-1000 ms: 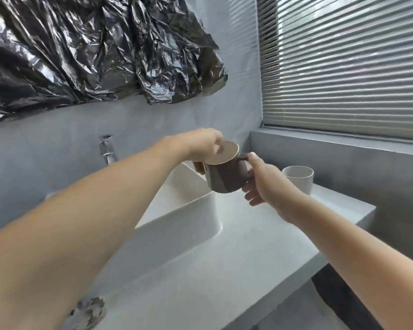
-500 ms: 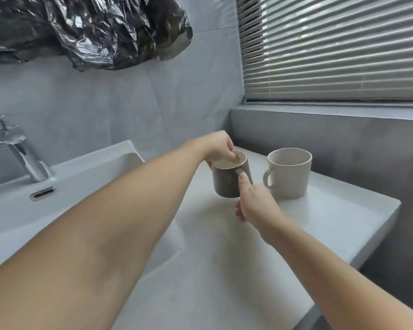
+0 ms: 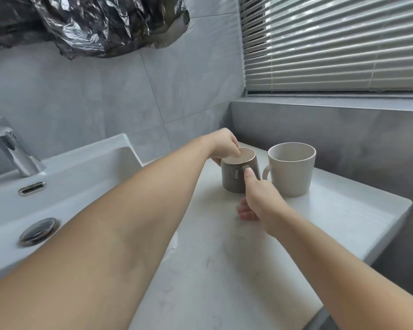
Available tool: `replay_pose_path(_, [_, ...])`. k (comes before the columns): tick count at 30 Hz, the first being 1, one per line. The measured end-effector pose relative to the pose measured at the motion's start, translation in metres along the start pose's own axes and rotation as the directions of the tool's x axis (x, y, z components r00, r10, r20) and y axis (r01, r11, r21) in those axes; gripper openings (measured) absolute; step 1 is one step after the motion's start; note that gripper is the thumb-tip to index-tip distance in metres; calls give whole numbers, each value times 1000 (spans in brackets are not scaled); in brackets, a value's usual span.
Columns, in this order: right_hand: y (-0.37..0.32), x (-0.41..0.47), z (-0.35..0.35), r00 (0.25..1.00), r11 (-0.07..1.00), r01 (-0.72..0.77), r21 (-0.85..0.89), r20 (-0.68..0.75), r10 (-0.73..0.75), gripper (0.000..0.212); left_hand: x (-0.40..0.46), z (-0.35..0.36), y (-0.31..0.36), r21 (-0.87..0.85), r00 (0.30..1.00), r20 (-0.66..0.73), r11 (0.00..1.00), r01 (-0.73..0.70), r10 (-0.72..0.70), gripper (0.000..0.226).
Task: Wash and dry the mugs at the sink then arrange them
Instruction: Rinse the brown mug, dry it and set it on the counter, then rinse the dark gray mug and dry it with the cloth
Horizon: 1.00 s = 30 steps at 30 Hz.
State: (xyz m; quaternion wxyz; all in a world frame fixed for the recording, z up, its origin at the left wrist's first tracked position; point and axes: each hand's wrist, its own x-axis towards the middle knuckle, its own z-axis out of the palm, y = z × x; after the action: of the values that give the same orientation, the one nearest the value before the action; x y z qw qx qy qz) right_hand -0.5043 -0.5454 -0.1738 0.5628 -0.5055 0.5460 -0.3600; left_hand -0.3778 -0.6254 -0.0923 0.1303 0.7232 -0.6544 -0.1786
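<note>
Only legible text I see: "Nice" in white, running vertically down the side of the grey-brown mug [image 3: 234, 177], next to its handle. That mug stands upright on the white marble-look countertop [image 3: 224, 270], pale inside, thin light rim. My left hand [image 3: 224, 146] holds it at the rim on the far-left side, fingers curled over the lip, thumb tip on the rim edge. My right hand [image 3: 260, 198] pinches the handle, thumb pressed on top of it, other fingers curled under and mostly hidden. The cream mug [image 3: 293, 172] sits upright just beside it on the right, handle pointing left toward the grey-brown mug; can't tell if they touch. Left of the counter: white rectangular basin [image 3: 86, 177] with chrome faucet [image 3: 12, 148], overflow slot and pop-up drain [image 3: 37, 231]. Grey tiled wall [image 3: 129, 98] behind, crumpled black plastic sheet [image 3: 93, 22] hanging top left. Closed slatted blinds [image 3: 343, 44] over the window on the right, grey sill ledge below.
</note>
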Motion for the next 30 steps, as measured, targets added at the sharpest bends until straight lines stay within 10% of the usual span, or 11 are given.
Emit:
replay_pose_path(8, [-6, -89, -5, 951, 953, 302, -26, -68, -303, 16, -134, -42, -34, 138, 958, -280, 990, -15, 53, 34])
replay_pose_path(18, [-70, -204, 121, 588, 511, 796, -324, 214, -780, 42, -354, -95, -170, 59, 782, -622, 994, 94, -37, 24])
replay_pose_path(24, [-100, -178, 250, 496, 376, 862, -340, 419, -760, 43, -355, -152, -278, 29, 679, -726, 982, 189, -109, 23])
replay_pose_path(30, [-160, -167, 335, 574, 464, 817, -341, 554, -603, 41, -349, -199, -343, -233, 640, -671, 926, 296, -373, 24])
